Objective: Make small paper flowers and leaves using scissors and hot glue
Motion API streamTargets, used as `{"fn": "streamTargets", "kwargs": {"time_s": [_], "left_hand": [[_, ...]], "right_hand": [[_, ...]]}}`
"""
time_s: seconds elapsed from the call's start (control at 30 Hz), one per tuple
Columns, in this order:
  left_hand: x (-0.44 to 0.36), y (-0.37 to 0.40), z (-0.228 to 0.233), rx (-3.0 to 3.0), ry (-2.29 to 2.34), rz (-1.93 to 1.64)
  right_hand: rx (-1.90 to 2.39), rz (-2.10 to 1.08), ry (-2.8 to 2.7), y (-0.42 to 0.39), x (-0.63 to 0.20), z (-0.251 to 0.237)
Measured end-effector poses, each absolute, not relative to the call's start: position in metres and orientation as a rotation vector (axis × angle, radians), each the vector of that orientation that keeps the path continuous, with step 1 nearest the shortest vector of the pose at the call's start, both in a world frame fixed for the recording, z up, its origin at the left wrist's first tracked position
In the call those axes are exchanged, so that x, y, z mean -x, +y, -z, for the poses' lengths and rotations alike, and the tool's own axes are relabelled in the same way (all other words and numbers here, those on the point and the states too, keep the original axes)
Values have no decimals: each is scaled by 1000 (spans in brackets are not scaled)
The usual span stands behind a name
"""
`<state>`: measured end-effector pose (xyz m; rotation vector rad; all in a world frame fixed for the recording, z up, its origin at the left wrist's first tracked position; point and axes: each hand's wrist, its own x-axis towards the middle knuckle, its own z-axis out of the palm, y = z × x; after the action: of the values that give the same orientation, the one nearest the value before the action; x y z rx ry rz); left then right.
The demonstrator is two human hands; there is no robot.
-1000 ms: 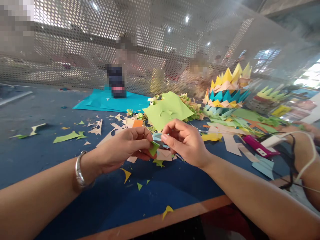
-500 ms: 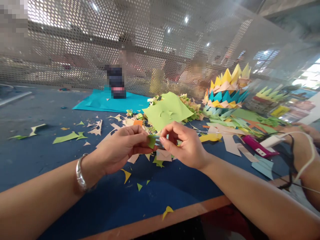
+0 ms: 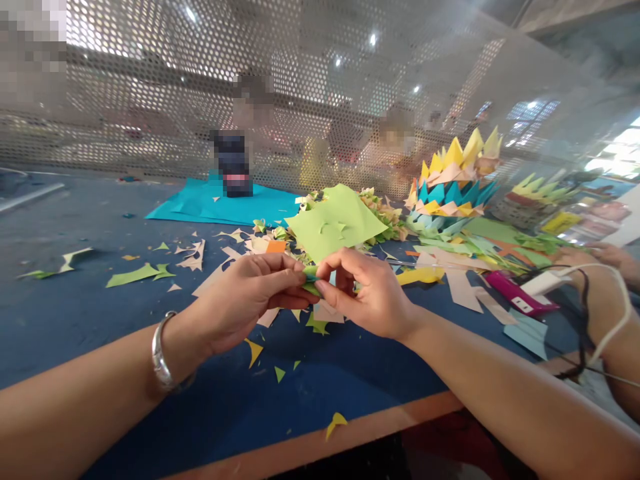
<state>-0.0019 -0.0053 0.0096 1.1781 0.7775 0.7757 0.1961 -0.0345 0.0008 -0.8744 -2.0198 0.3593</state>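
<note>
My left hand [image 3: 250, 293] and my right hand [image 3: 367, 293] meet above the blue table [image 3: 75, 313], and together they pinch a small folded green paper piece [image 3: 311, 280] between thumbs and fingertips. A silver bracelet [image 3: 161, 353] sits on my left wrist. Just beyond my hands lies a light green paper sheet [image 3: 337, 223] on a heap of folded bits. Peach and green scraps [image 3: 320, 317] lie under my hands.
A stacked paper model with yellow, peach and teal points [image 3: 453, 183] stands at the right. A pink tool [image 3: 517, 297] with a white cable lies beside another person's arm [image 3: 607, 293]. A teal sheet [image 3: 220, 203] lies at the back, before a perforated screen [image 3: 150, 87]. Cut scraps [image 3: 140, 272] dot the table.
My hands have closed in on each other and risen slightly. The green piece has turned flatter between my fingertips, and my right fingers now curl over it.
</note>
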Motion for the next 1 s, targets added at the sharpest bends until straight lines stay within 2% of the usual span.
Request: {"fn": "streamTargets", "kwargs": {"time_s": [0.2, 0.37, 0.7, 1.0], "left_hand": [[1, -4, -9, -1310, 716, -846], [2, -1, -9, -1405, 655, -882], [2, -4, -16, -1510, 690, -900], [3, -5, -15, -1484, 768, -835]], "right_hand": [[903, -695, -1876, -35, -197, -1], [909, -832, -1768, -32, -198, 1], [942, -820, -1794, -31, -196, 0], [980, -682, -1866, -28, -198, 5]]}}
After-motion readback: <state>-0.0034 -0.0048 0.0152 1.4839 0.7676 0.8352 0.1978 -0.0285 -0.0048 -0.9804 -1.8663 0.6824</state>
